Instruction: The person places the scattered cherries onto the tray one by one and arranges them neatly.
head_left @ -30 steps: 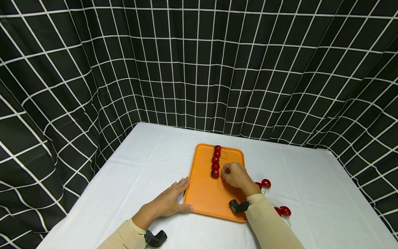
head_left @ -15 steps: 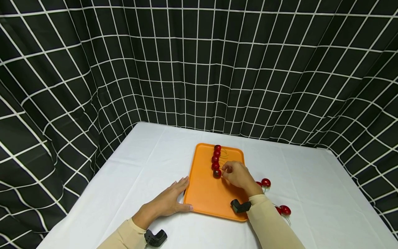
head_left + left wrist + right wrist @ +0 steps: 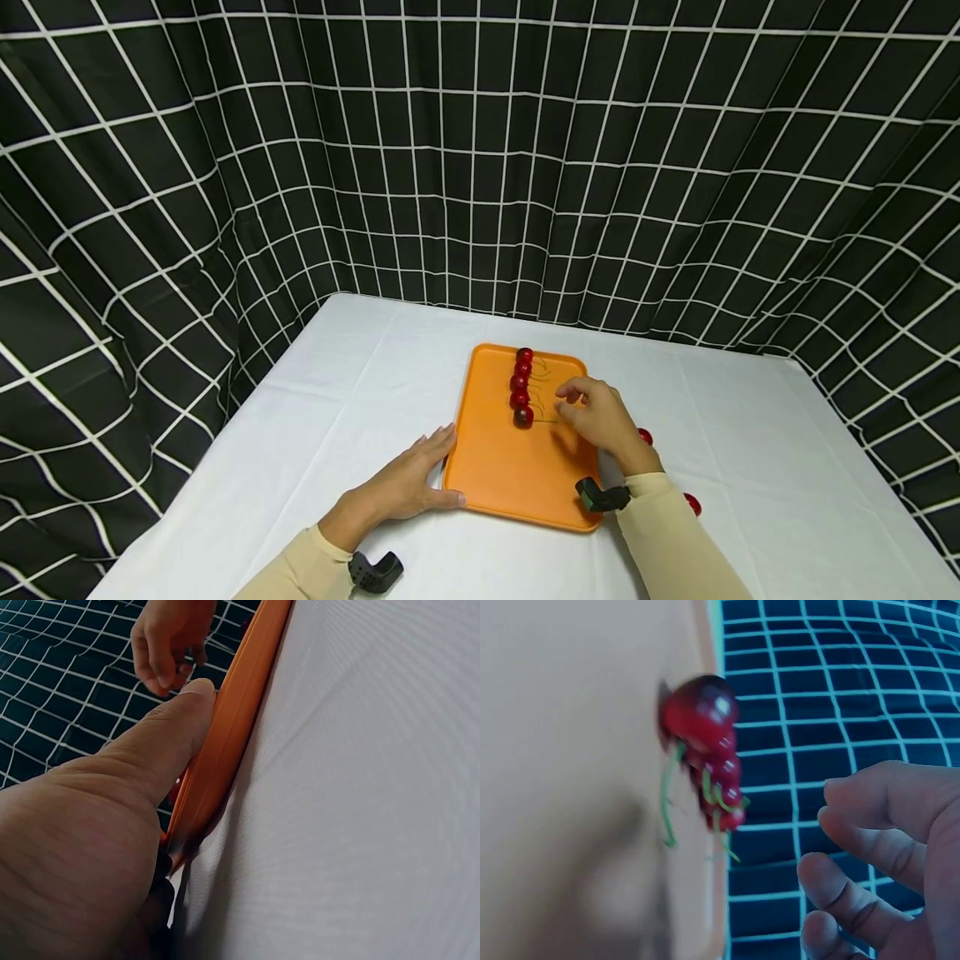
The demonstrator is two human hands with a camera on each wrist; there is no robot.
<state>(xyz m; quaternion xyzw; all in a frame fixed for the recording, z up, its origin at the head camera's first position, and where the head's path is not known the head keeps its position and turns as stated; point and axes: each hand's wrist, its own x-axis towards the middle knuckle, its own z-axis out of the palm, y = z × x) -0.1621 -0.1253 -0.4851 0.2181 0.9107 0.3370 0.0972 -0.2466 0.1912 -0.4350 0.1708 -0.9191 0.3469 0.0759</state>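
Several dark red cherries stand in a row, close together, on an orange tray, their thin stems pointing right. The nearest cherry looks large and dark-topped in the right wrist view, with a green stem hanging from it. My right hand hovers over the tray's right side, apart from the cherries. Its fingers are loosely bent and nothing lies between them. My left hand rests along the tray's left edge with fingers spread; in the left wrist view its thumb lies against the rim.
Two more cherries show on the white tablecloth at the right: one cherry beside my right wrist, another cherry partly behind the sleeve. A black curtain with a white grid hangs round the table.
My right hand first shifted the nearest cherry slightly right, then let go of its stem and moved right and up, fingers parting. My left hand has stayed put at the tray.
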